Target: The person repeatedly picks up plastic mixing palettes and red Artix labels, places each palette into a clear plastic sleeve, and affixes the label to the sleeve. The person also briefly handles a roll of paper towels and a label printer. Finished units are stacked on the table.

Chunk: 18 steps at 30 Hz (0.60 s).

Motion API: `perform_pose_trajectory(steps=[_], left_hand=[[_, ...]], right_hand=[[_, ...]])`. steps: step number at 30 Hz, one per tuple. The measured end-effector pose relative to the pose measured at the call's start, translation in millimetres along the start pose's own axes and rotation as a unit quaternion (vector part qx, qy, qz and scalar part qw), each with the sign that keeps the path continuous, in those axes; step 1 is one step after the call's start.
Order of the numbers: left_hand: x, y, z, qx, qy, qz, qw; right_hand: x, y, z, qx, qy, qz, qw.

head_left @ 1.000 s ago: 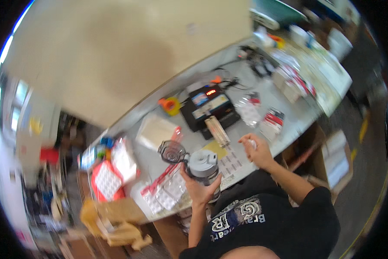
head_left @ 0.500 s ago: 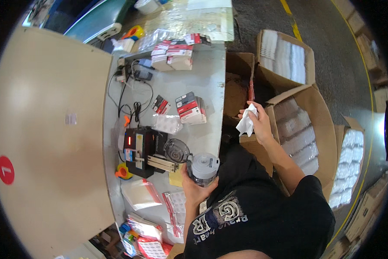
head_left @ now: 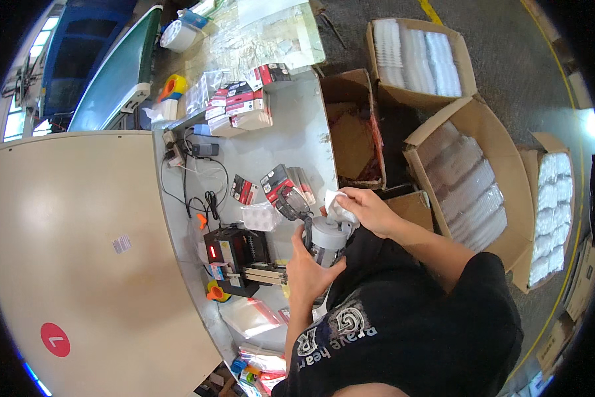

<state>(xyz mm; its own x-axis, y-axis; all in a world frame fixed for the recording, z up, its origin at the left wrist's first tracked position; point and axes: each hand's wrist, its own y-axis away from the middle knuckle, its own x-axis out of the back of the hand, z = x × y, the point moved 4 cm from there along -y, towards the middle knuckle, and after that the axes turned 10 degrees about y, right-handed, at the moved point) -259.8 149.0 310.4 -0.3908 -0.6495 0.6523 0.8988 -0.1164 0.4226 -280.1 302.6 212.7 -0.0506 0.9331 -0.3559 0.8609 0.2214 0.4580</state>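
My left hand [head_left: 306, 272] is wrapped round a clear drinking bottle [head_left: 326, 254] with a grey lid [head_left: 327, 228], close in front of my body. The lid's dark see-through flip cap [head_left: 291, 202] stands swung back to the left. In my right hand [head_left: 369, 209] is a crumpled white tissue [head_left: 338, 205], pinched between the fingers and held at the lid's far right edge. The tissue and fingers hide part of that edge. Left of the bottle stands a small black machine [head_left: 238, 261] with a lit red display and a metal arm reaching toward my left hand.
Red, white and black small boxes [head_left: 248, 109] are stacked farther back on the grey table [head_left: 294, 116]. A clear blister sheet [head_left: 260, 217] lies by the machine. Clear plastic bags [head_left: 251, 315] lie nearer. Cardboard cartons [head_left: 473, 192] of white packs stand on the right. Black cables [head_left: 211, 202] run on the left.
My right hand has brought the tissue leftward and down to the bottle's lid. My left hand still holds the bottle. The whole view has shifted and turned slightly.
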Motion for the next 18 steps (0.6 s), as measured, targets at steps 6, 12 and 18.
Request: perform_pose_trajectory(steps=[6,12,18], left_hand=[[4,-12,2,0.041,-0.042,-0.033,0.998],[1,-19,5,0.064,-0.093,-0.063,0.992],[-4,-23,8,0.052,-0.119,-0.077,0.988]], right_hand=[[-1,-20,21,-0.123,-0.225,-0.007,0.967],[0,-26,37,-0.129,-0.251,0.001,0.959],[9,-27,42,-0.131,-0.277,0.014,0.952]])
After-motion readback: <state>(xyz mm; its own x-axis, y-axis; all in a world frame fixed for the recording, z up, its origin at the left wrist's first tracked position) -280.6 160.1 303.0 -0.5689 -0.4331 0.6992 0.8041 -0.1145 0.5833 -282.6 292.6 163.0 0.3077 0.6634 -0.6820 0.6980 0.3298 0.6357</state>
